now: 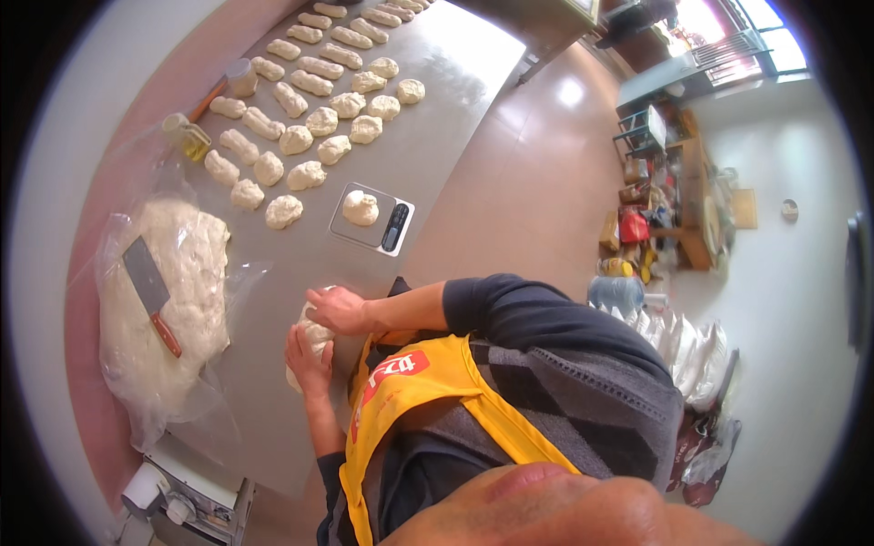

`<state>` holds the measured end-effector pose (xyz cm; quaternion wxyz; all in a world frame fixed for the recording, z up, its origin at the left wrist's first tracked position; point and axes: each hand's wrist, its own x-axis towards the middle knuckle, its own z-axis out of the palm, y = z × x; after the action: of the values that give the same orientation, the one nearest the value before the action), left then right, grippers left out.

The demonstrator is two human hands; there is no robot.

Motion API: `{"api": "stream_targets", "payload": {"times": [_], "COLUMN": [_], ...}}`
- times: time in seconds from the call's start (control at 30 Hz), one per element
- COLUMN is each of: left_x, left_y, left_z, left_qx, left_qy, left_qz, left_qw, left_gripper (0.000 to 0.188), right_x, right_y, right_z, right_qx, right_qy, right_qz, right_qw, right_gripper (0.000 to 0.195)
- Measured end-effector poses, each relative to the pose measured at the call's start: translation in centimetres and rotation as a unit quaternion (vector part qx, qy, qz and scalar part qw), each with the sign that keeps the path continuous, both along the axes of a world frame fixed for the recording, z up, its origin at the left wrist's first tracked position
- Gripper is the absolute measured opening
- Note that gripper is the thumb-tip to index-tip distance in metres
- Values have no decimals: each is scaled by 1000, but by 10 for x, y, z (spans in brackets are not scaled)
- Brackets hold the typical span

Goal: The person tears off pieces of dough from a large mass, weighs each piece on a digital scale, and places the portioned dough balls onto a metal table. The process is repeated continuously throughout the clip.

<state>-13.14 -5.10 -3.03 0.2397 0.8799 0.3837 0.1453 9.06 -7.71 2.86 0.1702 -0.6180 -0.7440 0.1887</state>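
Both of my hands are on a long piece of dough [318, 334] at the near edge of the steel table. My left hand [311, 358] lies over its lower part, and my right hand [336, 309] grips its upper end. Beyond them a lump of dough [360, 208] rests on a digital kitchen scale [349, 235]. A large slab of dough [198, 293] lies to the left, partly under clear plastic film. On the slab is a cleaver [147, 276] with a wooden handle. Rows of round dough lumps [284, 211] and rolled dough pieces [321, 67] cover the far part.
A bottle of yellow oil [195, 143] and a lidded container [242, 78] stand by the pink wall edge. Past the table's right edge is tiled floor [505, 184], with a wooden table [695, 198], boxes and white sacks [696, 355] along the wall. A white machine [198, 471] is at lower left.
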Motion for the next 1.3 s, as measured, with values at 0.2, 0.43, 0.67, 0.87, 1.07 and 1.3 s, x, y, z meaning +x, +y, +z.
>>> {"api": "stream_targets", "payload": {"times": [0.2, 0.43, 0.67, 0.87, 1.07, 1.3], "left_x": [12, -27, -30, -26, 21, 146], "left_y": [-5, -21, 21, 15, 16, 49], "left_z": [16, 10, 43, 38, 57, 30], "left_qx": [-16, -56, -409, -175, -45, -73], "left_qy": [116, 154, -53, 95, -56, -71], "left_qz": [9, 111, 88, 69, 105, -59], "left_qw": [993, 980, 907, 978, 992, 993], "left_gripper": [100, 101, 72, 73, 65, 60], "right_x": [28, 28, 54, 71, 104, 232], "right_y": [-14, -27, 2, -24, -44, -52], "right_z": [-52, -36, -20, -59, 3, -39], "right_qx": [-107, -12, -212, -92, 70, -73], "right_qy": [-81, -88, 142, 23, 62, 93], "right_qz": [110, 23, 17, 37, -193, -406], "right_qw": [985, 996, 967, 995, 977, 906], "right_gripper": [20, 66, 55, 53, 36, 32]}}
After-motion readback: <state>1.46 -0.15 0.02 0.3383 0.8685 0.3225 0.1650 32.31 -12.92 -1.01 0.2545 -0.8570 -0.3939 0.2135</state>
